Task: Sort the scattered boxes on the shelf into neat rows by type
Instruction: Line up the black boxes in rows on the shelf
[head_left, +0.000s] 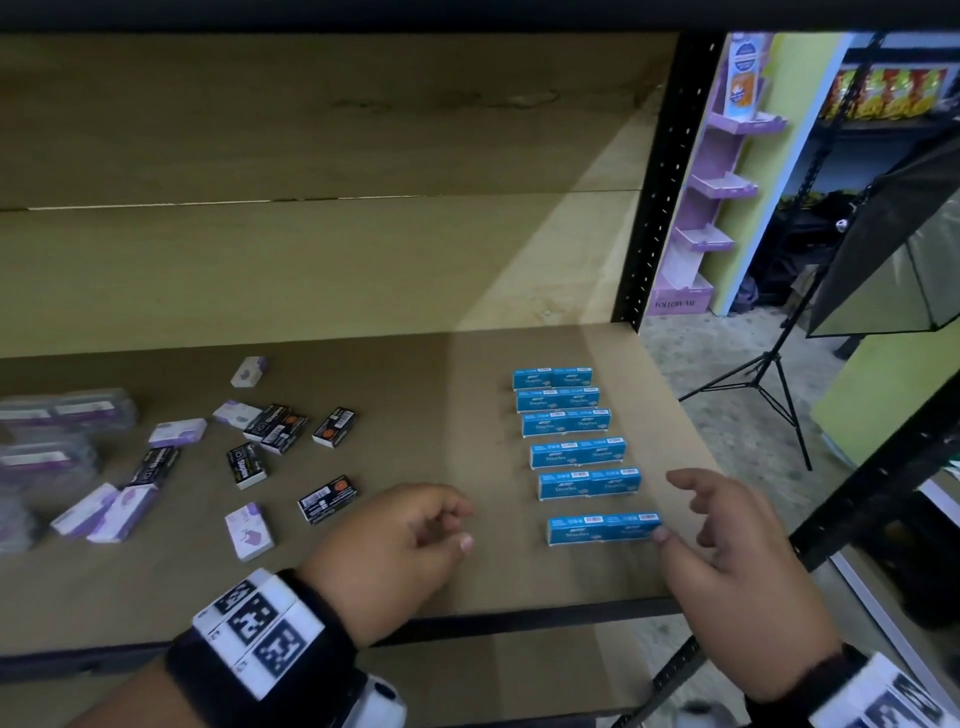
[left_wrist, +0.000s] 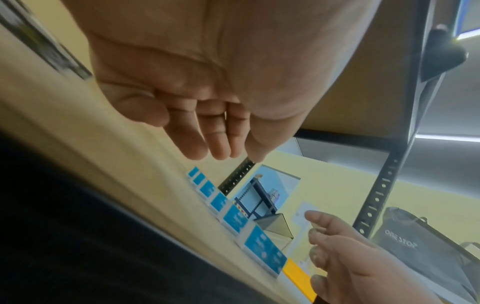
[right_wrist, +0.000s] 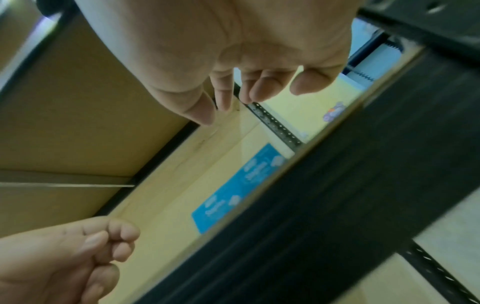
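Head view, left to right along the brown shelf board: at its left edge lie blurred clear-wrapped packs with purple labels, too soft to read. Next to them the unsorted boxes spread across the left half — purple-and-white boxes and black staple boxes lying at mixed angles, some touching or overlapping, one purple-and-white box alone nearer the back panel. A bare strip of board separates this scatter from the right half, where six blue staple boxes lie flat and parallel in one column running from the back toward the front edge, with small gaps between them. The nearest blue box lies close to the front edge.

The left hand hovers over the front of the board between the scatter and the blue column, fingers loosely curled inward, holding nothing; the left wrist view shows its palm empty with the fingers hanging together. The right hand is at the front right corner, fingers relaxed and slightly spread, one fingertip at the right end of the nearest blue box; whether it actually touches cannot be told. The right wrist view shows that hand empty above the board, with the blue box beyond the black front rail.

Past the black upright, a purple display stand and a softbox on a tripod stand on the floor.
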